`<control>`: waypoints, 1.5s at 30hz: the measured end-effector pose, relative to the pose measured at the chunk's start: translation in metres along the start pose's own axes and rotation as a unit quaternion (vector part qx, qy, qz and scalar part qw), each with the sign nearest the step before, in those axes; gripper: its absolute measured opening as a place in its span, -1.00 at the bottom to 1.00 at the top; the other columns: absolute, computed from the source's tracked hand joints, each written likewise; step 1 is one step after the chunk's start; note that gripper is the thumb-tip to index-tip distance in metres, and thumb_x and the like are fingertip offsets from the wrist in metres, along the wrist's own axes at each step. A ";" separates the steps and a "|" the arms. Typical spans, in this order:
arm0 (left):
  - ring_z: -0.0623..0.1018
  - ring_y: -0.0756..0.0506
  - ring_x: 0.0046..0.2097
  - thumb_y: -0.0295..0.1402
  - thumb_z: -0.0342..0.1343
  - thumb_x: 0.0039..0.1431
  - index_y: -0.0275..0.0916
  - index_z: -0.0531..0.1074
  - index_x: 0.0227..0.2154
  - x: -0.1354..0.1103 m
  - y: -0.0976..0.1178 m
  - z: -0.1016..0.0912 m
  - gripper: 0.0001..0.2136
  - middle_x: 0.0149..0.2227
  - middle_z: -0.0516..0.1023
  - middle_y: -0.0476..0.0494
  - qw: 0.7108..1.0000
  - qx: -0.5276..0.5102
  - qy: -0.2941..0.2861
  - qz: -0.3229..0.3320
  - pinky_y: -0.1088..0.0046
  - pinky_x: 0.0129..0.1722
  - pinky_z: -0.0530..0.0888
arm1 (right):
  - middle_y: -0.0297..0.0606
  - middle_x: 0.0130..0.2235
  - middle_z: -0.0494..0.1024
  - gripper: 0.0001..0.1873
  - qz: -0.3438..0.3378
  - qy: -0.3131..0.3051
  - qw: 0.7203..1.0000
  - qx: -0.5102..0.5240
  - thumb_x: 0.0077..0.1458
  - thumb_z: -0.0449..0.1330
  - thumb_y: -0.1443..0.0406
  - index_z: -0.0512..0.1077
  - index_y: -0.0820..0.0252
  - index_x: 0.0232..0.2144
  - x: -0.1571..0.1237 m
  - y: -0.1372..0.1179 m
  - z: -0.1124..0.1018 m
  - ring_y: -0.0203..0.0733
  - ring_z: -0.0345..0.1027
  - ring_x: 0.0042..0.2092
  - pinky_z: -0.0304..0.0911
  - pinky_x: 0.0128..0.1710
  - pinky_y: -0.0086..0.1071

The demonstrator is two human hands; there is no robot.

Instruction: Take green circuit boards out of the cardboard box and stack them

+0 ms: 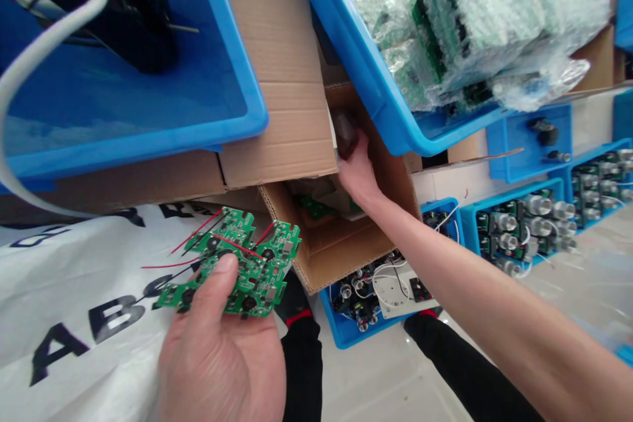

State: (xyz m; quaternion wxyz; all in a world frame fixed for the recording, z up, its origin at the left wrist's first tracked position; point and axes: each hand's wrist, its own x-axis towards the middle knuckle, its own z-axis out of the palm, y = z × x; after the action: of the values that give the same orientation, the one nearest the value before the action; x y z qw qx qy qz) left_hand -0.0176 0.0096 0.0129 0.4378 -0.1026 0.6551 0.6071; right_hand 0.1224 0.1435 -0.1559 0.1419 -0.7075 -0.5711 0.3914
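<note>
Left bin: a big blue plastic bin (pixel 148 112) fills the upper left, with black parts and a white cable inside.
Right bin: a second blue plastic bin (pixel 356 59) up top, stacked with bubble-wrapped green boards (pixel 475 20).
Box: an open brown cardboard box (pixel 341 244) sits between the two bins, its flap folded back against the left bin.
Sack: a white woven sack with black lettering (pixel 74 303) lies lower left.
Right hand: the right hand (pixel 357 171) reaches deep into the box, fingers closed round a dark object (pixel 345 132) against the box wall.
Left hand: the left hand (pixel 222 349) holds a fan of green round-lobed circuit boards with red wires (pixel 242 264), thumb pressed on top, low and left of the box.
</note>
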 end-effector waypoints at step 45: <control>0.58 -0.14 0.03 -0.48 0.20 0.24 -0.19 0.59 -0.13 0.007 0.000 -0.007 -0.82 0.12 0.52 -0.05 0.999 0.019 -0.040 0.003 0.25 0.02 0.63 | -0.08 0.03 0.52 -0.79 -0.232 -0.193 0.893 -0.333 0.17 0.25 0.29 0.59 0.28 -0.18 0.005 0.030 0.000 0.05 0.44 -0.05 0.35 -0.16 -0.25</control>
State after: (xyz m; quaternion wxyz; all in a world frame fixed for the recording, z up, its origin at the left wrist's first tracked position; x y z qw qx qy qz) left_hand -0.0249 0.0060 0.0076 0.4639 -0.0682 0.6486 0.5996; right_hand 0.1435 0.1390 -0.1771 -0.1283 -0.4716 -0.8319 0.2629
